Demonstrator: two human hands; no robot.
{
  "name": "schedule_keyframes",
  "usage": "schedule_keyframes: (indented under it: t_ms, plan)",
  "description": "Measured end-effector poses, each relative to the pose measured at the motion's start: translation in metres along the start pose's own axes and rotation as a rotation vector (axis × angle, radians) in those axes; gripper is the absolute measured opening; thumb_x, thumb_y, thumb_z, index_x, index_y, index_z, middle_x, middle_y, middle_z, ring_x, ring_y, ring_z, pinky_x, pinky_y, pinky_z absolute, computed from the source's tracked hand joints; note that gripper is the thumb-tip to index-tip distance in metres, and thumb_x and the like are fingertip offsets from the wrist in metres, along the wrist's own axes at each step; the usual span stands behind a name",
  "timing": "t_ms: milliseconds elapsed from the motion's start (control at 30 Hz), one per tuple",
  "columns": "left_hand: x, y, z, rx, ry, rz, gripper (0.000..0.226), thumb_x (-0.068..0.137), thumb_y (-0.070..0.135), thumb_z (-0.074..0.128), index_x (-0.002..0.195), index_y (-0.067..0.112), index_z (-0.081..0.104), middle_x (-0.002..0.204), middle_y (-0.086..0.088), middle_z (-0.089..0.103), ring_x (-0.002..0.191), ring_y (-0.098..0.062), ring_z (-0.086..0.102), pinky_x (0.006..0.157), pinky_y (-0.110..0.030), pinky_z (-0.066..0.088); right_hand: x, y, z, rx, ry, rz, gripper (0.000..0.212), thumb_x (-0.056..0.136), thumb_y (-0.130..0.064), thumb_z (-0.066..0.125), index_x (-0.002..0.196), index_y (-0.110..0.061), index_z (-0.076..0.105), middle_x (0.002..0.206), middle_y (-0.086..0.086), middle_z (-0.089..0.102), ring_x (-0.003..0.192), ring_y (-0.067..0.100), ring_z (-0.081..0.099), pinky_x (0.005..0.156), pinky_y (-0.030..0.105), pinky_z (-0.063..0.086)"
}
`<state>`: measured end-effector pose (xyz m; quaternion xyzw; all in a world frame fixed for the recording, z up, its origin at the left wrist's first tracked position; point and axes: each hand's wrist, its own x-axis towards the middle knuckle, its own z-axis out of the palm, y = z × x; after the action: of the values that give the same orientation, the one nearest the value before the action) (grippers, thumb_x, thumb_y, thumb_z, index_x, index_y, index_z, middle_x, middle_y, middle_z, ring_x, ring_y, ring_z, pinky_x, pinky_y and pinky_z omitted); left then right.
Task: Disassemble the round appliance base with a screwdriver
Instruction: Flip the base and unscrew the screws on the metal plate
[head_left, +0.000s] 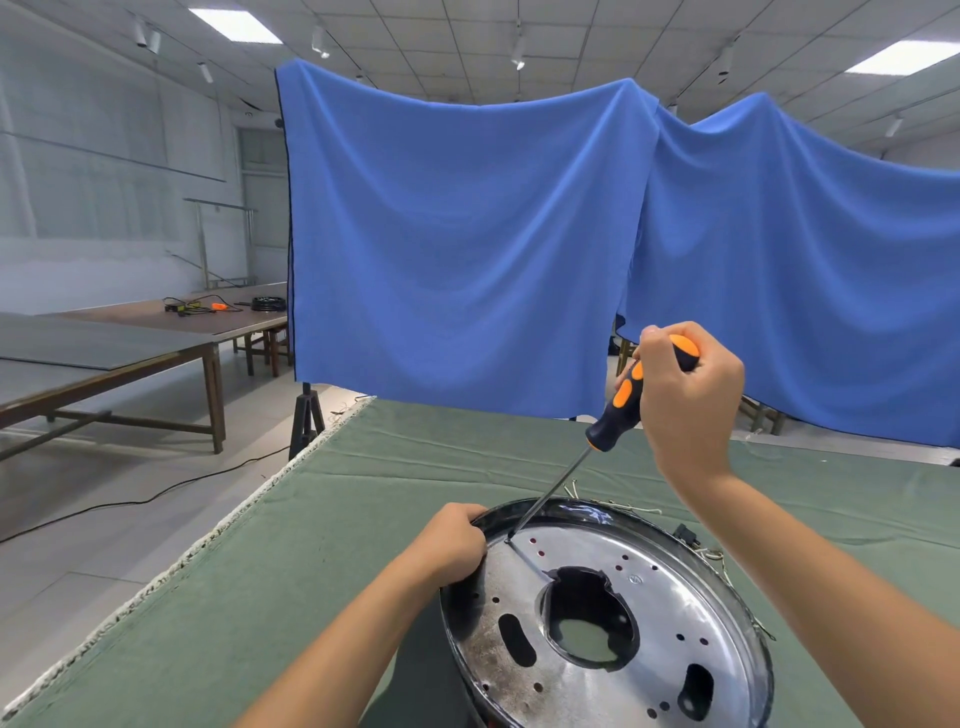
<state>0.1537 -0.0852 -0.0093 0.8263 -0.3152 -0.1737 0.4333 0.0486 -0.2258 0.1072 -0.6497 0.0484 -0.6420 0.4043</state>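
Note:
The round appliance base (660, 618) is a shiny metal disc with a dark rim, a large central hole and several small holes, tilted up on the green cloth at the bottom right. My left hand (447, 551) grips its left rim. My right hand (685, 395) holds the orange-and-black handle of a screwdriver (623, 410) above the base. The thin shaft slants down to the left, and its tip touches the disc near the upper-left rim.
The work table (337, 519) is covered by a green cloth with a frayed left edge. Loose wires (717, 558) trail behind the base. A blue cloth (467, 249) hangs behind the table. Long tables (104, 353) stand on the left, and a cable crosses the floor.

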Motion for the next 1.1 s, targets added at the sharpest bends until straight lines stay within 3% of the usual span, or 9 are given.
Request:
schedule_keyframes:
  t_ms: [200,300,333,433,533,700,833,933,1100]
  plan:
    - [0.000,0.000,0.001,0.046,0.013,-0.011,0.033,0.083,-0.007,0.040,0.089,0.016,0.063,0.077,-0.003,0.058,0.077,-0.019,0.052,0.051,-0.013,0.039,-0.004,-0.004,-0.003,0.012,-0.028,-0.005,0.028,0.085,-0.018,0.052,0.060,-0.008,0.049,0.044,0.007,0.054,0.042,0.023,0.055,0.047,0.027,0.045]
    - [-0.003,0.000,0.003,0.226,0.127,0.035,0.045,0.082,0.001,0.043,0.119,0.022,0.057,0.112,-0.004,0.063,0.107,-0.025,0.056,0.086,-0.027,0.047,-0.007,-0.006,-0.003,0.012,-0.042,-0.019,0.027,0.086,-0.018,0.051,0.062,-0.005,0.050,0.045,0.009,0.054,0.041,0.019,0.054,0.046,0.024,0.044]
    - [-0.004,0.000,0.004,0.292,0.183,0.096,0.052,0.081,0.003,0.046,0.127,0.027,0.051,0.119,-0.001,0.059,0.111,-0.023,0.054,0.091,-0.032,0.045,-0.007,-0.007,-0.002,0.018,-0.049,-0.024,0.027,0.086,-0.017,0.051,0.061,-0.005,0.049,0.045,0.009,0.054,0.041,0.019,0.054,0.046,0.023,0.044]
    - [-0.006,0.005,0.004,0.397,0.185,0.303,0.044,0.083,0.010,0.052,0.120,0.034,0.056,0.119,0.010,0.056,0.111,-0.015,0.052,0.087,-0.030,0.044,-0.008,-0.009,0.000,0.018,-0.061,-0.039,0.028,0.086,-0.016,0.051,0.062,-0.003,0.048,0.044,0.010,0.054,0.040,0.015,0.054,0.046,0.019,0.043]
    - [-0.006,0.006,0.004,0.365,0.105,0.266,0.027,0.087,0.017,0.056,0.109,0.029,0.067,0.113,0.008,0.064,0.108,-0.017,0.056,0.089,-0.032,0.046,-0.009,-0.012,0.003,0.019,-0.075,-0.042,0.027,0.086,-0.017,0.052,0.063,-0.002,0.049,0.044,0.011,0.054,0.039,0.013,0.054,0.045,0.020,0.042]
    - [-0.003,0.006,0.005,0.351,0.139,0.210,0.016,0.090,0.026,0.058,0.100,0.028,0.070,0.104,0.007,0.069,0.101,-0.018,0.060,0.087,-0.034,0.048,-0.010,-0.014,0.006,-0.015,-0.094,-0.059,0.026,0.087,-0.022,0.051,0.062,-0.013,0.048,0.044,0.004,0.056,0.040,0.014,0.054,0.046,0.027,0.045]
    - [-0.004,0.006,0.005,0.302,0.154,0.195,0.017,0.090,0.022,0.057,0.095,0.028,0.073,0.097,0.008,0.071,0.097,-0.019,0.062,0.086,-0.034,0.049,-0.010,-0.015,0.006,-0.032,-0.086,-0.056,0.028,0.086,-0.028,0.052,0.061,-0.016,0.046,0.044,0.005,0.054,0.043,0.024,0.054,0.048,0.038,0.048]
    - [-0.005,0.004,0.005,0.240,0.156,0.188,0.028,0.090,0.014,0.052,0.094,0.032,0.073,0.091,0.009,0.072,0.093,-0.019,0.063,0.084,-0.035,0.050,-0.010,-0.016,0.006,-0.022,-0.083,-0.067,0.028,0.085,-0.031,0.051,0.061,-0.016,0.046,0.043,0.005,0.054,0.042,0.022,0.054,0.047,0.037,0.047]
    - [-0.004,0.003,0.005,0.220,0.161,0.159,0.035,0.089,0.008,0.047,0.102,0.027,0.073,0.105,0.006,0.071,0.102,-0.018,0.062,0.088,-0.034,0.049,-0.008,-0.016,0.005,-0.057,-0.080,-0.089,0.028,0.084,-0.036,0.050,0.062,-0.018,0.047,0.044,0.005,0.053,0.044,0.025,0.055,0.048,0.039,0.047]
